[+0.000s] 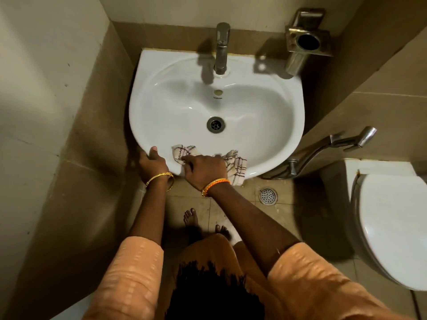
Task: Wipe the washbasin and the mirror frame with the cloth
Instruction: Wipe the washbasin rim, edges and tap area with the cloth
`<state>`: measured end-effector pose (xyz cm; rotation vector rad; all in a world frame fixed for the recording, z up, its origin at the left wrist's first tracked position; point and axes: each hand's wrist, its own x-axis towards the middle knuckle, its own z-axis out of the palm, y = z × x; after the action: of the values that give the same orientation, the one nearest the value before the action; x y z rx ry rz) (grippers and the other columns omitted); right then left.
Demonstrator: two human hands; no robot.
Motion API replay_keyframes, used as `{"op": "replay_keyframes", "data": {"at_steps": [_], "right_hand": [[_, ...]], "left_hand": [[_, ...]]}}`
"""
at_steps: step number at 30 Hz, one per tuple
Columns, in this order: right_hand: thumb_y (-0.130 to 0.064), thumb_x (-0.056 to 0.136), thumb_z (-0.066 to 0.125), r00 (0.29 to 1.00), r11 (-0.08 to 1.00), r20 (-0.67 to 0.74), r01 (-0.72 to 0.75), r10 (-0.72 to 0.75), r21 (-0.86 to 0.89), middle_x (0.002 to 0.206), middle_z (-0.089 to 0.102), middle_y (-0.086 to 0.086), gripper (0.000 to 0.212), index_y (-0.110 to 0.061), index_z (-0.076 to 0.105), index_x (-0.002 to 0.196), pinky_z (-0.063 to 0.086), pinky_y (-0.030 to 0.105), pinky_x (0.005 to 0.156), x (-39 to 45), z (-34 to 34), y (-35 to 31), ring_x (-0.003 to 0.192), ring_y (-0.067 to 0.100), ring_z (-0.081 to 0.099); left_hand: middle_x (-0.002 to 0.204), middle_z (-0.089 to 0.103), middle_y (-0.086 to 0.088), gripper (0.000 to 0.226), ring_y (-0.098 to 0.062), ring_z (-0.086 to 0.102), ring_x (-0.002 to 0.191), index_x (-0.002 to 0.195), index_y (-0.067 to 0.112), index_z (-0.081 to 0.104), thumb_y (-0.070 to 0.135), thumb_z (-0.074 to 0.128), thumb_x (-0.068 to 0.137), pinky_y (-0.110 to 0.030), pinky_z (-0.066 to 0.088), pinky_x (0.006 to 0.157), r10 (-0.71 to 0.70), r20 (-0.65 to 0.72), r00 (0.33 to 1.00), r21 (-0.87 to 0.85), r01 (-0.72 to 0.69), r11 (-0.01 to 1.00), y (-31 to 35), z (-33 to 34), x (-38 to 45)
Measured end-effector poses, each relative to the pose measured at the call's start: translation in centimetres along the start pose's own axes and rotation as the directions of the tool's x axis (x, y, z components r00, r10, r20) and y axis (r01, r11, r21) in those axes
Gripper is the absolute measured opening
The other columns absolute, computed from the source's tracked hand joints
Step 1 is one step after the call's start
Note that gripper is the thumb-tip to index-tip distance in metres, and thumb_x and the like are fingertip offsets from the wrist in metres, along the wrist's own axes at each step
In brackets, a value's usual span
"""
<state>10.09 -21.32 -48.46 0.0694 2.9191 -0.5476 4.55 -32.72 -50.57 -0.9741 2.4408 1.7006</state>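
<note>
The white washbasin [265, 116] hangs on the back wall, with a steel tap [222, 47] at its rear and a drain in the bowl. A white cloth with dark checks [236, 163] lies over the basin's front rim. My right hand [204, 168] presses on the cloth and grips it there. My left hand [152, 161] clasps the front left rim of the basin, thumb on top. The mirror frame is out of view.
A metal holder [306, 40] juts from the wall at the back right. A hand spray [332, 144] hangs right of the basin. A white toilet [392, 222] stands at the right. A floor drain [268, 196] and my bare feet are below.
</note>
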Motion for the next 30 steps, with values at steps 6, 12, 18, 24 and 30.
{"op": "replay_keyframes", "data": {"at_steps": [6, 12, 18, 24, 30], "right_hand": [[-0.038, 0.092, 0.040, 0.982, 0.958, -0.063, -0.189, 0.179, -0.218, 0.095, 0.073, 0.008, 0.036, -0.029, 0.070, 0.109, 0.038, 0.036, 0.090, -1.9, -3.2, 8.6, 0.090, 0.029, 0.065], [-0.043, 0.092, 0.038, 0.950, 0.907, -0.074, -0.313, 0.305, -0.283, 0.092, 0.073, 0.010, 0.041, -0.022, 0.073, 0.100, 0.035, 0.037, 0.091, -1.0, -2.9, 8.7, 0.093, 0.029, 0.064], [-0.041, 0.093, 0.034, 0.993, 0.985, -0.032, -0.113, 0.110, -0.133, 0.099, 0.070, 0.009, 0.040, -0.021, 0.065, 0.110, 0.034, 0.040, 0.089, -0.3, 1.2, -0.5, 0.095, 0.032, 0.062], [-0.036, 0.088, 0.041, 0.977, 0.980, -0.186, -0.134, 0.105, -0.149, 0.084, 0.072, 0.010, 0.036, -0.020, 0.073, 0.094, 0.037, 0.040, 0.086, -2.2, -0.4, 4.3, 0.083, 0.032, 0.064], [-0.044, 0.075, 0.023, 0.919, 0.929, -0.298, -0.321, 0.259, -0.183, 0.071, 0.072, 0.014, 0.060, -0.016, 0.076, 0.074, 0.039, 0.038, 0.085, -3.3, -3.9, 11.9, 0.076, 0.032, 0.065]], "left_hand": [[0.125, 0.064, -0.014, 0.041, -0.033, 0.061, 0.110, 0.133, 0.012, 0.051, 0.026, 0.049, 0.095, -0.034, 0.049, 0.091, 0.066, -0.050, 0.997, 0.020, -0.065, 0.998, -0.2, 0.1, -0.5], [0.099, 0.069, 0.002, 0.050, -0.032, 0.066, 0.097, 0.106, 0.044, 0.053, 0.066, 0.047, 0.062, -0.056, 0.054, 0.082, -0.114, -0.014, 0.993, -0.157, 0.110, 0.981, -4.6, 1.4, 1.8], [0.115, 0.059, -0.002, 0.073, -0.021, 0.059, 0.093, 0.141, 0.018, 0.037, 0.025, 0.067, 0.074, -0.038, 0.051, 0.093, -0.165, 0.139, 0.976, -0.327, 0.203, 0.923, -1.7, 2.2, -4.0], [0.111, 0.061, 0.001, 0.064, -0.030, 0.065, 0.084, 0.139, 0.031, 0.033, 0.038, 0.061, 0.082, -0.042, 0.057, 0.068, -0.303, 0.220, 0.927, -0.293, 0.359, 0.886, -2.7, 2.3, -4.2], [0.125, 0.062, -0.001, 0.083, -0.033, 0.064, 0.106, 0.140, 0.035, 0.032, 0.057, 0.062, 0.065, -0.045, 0.052, 0.092, -0.172, 0.116, 0.978, -0.165, 0.189, 0.968, -3.0, 1.9, -4.3]]}}
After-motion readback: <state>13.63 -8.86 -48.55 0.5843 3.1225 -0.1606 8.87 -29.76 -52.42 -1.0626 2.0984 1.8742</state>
